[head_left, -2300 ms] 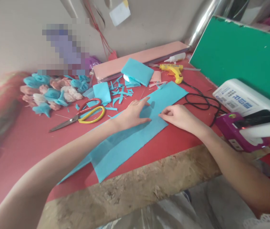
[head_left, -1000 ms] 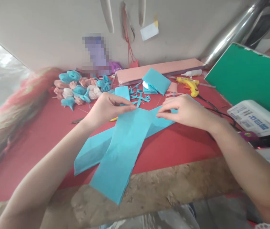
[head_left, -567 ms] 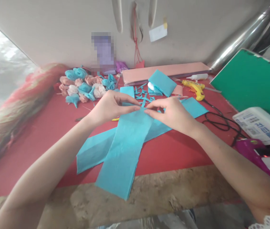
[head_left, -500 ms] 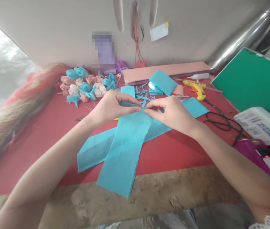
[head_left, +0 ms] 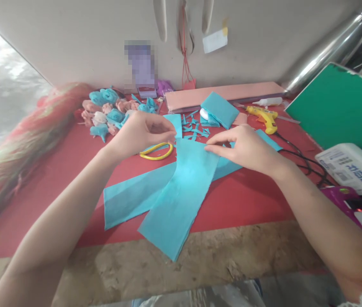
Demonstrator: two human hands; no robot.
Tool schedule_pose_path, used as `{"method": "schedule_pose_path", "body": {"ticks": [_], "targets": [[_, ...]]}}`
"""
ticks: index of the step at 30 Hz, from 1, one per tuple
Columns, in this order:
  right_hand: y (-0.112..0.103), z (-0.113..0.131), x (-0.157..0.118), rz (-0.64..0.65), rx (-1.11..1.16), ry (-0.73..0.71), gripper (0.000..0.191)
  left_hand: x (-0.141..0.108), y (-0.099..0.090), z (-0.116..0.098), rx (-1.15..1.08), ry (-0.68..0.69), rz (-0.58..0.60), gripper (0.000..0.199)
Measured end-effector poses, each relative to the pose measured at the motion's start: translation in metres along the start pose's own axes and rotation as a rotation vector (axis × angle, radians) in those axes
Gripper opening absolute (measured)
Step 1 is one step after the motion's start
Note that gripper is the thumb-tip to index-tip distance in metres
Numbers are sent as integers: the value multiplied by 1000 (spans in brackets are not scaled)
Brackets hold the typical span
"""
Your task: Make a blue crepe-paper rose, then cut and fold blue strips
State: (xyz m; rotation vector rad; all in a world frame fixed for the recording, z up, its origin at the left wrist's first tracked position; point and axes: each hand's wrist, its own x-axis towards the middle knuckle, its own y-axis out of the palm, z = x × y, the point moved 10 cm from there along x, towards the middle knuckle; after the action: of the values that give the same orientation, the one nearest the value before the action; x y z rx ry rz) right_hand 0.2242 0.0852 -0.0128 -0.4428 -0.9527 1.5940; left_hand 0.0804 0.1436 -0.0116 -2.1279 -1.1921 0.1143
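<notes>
A blue crepe paper strip [head_left: 181, 192] is stretched between my hands, its lower end hanging towards the table's front edge. My left hand [head_left: 134, 136] pinches its upper left corner between thumb and fingers. At the upper right corner, the thumb and fingertips of my right hand [head_left: 248, 149] grip the same strip. Beneath it, another blue strip [head_left: 134, 198] lies slantwise across the red table surface [head_left: 245, 196]. A yellow scissor handle [head_left: 157, 158] shows just below my left fingers; the blades are hidden.
Paper flowers [head_left: 99, 118] in blue, pink and white are heaped at the back left. Blue scraps [head_left: 195, 130] and a folded blue stack [head_left: 220, 110] lie behind my hands. A yellow glue gun [head_left: 266, 117] with a black cord sits right, near a green board [head_left: 341, 111].
My hands have moved apart from their meeting point at the strip's top, spreading its upper edge flat. The yellow scissor handle has come into view.
</notes>
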Motion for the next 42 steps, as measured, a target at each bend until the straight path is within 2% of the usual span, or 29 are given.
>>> {"method": "schedule_pose_path", "body": {"ticks": [2,6,9,12,14,17,20,25,32,38,42], "targets": [[0,3,-1,12,0,-21,13,0,3,-8,-49,54,-2,13],[5,13,-2,27,-15,-75,12,-4,30,-26,27,162,88,17],[9,19,-3,11,-78,-102,12,-9,38,-35,42,212,61,10],[13,22,-4,3,-169,-124,13,-13,39,-44,95,301,33,10],[13,26,-4,-13,-230,-159,17,-17,34,-52,183,418,-16,11],[6,32,-6,-70,-277,-222,19,-22,25,-62,314,604,-92,11],[-2,35,-8,-119,-289,-269,20,-23,20,-63,377,686,-98,9],[-9,35,-11,-195,-248,-275,12,-23,20,-66,402,687,-63,7],[3,47,-14,-234,-270,-339,15,-29,33,-77,485,674,-28,8],[-1,47,-16,-259,-243,-349,18,-24,21,-68,491,670,-75,8],[-5,46,-16,-273,-256,-336,19,-18,16,-62,389,577,-86,6]]}}
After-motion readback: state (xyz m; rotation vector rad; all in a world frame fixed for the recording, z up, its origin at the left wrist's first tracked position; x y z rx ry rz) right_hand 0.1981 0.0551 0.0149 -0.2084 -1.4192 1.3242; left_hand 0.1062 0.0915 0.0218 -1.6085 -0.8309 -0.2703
